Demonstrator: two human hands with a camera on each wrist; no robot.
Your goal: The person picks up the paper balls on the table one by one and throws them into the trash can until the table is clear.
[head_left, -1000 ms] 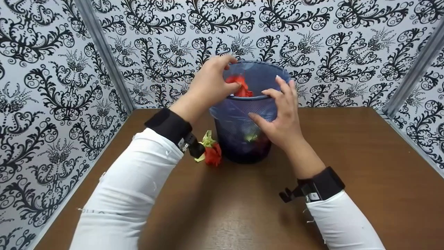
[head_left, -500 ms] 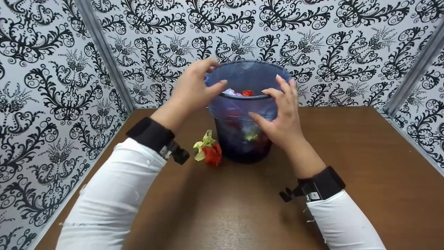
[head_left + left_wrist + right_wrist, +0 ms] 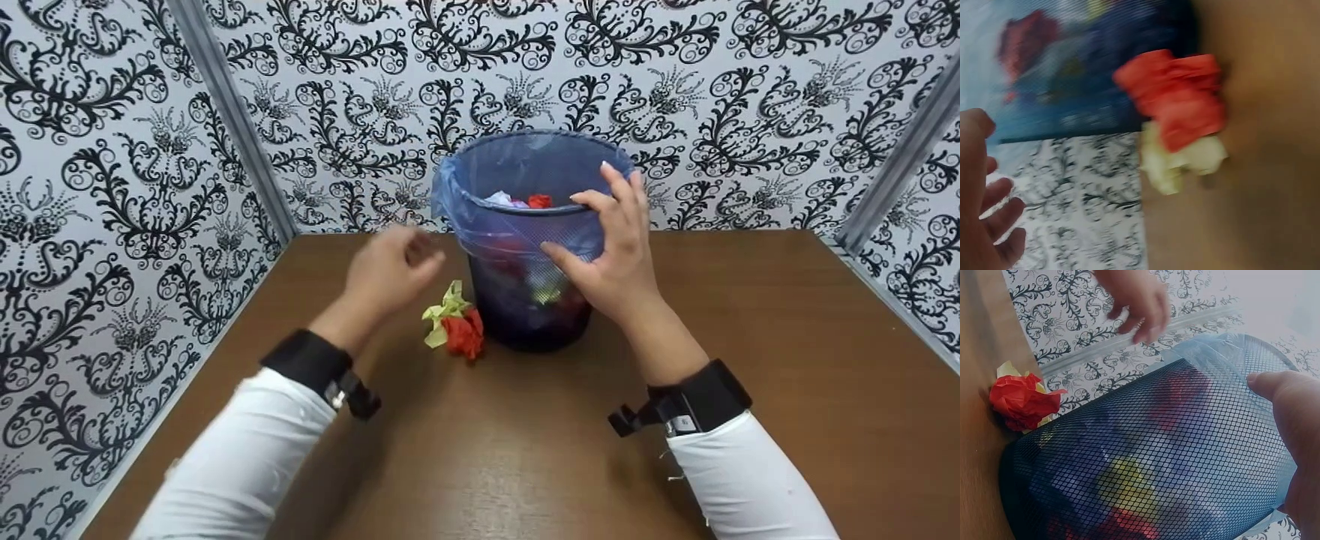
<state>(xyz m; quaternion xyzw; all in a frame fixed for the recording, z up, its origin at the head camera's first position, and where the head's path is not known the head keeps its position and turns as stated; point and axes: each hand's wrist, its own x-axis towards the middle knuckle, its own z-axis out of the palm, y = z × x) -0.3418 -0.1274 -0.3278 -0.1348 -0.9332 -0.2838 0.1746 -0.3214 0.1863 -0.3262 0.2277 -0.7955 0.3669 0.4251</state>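
A mesh wastebasket (image 3: 525,292) with a bluish plastic liner (image 3: 480,217) over its rim stands upright on the table, crumpled paper inside it. My right hand (image 3: 611,247) holds the wastebasket at its right front rim, thumb against the outside and fingertips at the top edge. My left hand (image 3: 394,270), blurred, hangs in the air left of the wastebasket with loosely bent fingers and nothing in them. Below it, against the wastebasket's left side, lie a crumpled red paper (image 3: 463,334) and a crumpled yellow paper (image 3: 448,307), also close by in the left wrist view.
White crumpled paper (image 3: 499,199) and a red piece (image 3: 539,201) show inside, just under the rim. Through the mesh a yellow paper ball (image 3: 1129,486) is visible. Patterned wall panels (image 3: 360,112) stand behind and beside the brown table (image 3: 750,322).
My left hand let the red paper go inside the wastebasket, then drew out leftward and down toward the papers on the table. My right hand stays at the rim.
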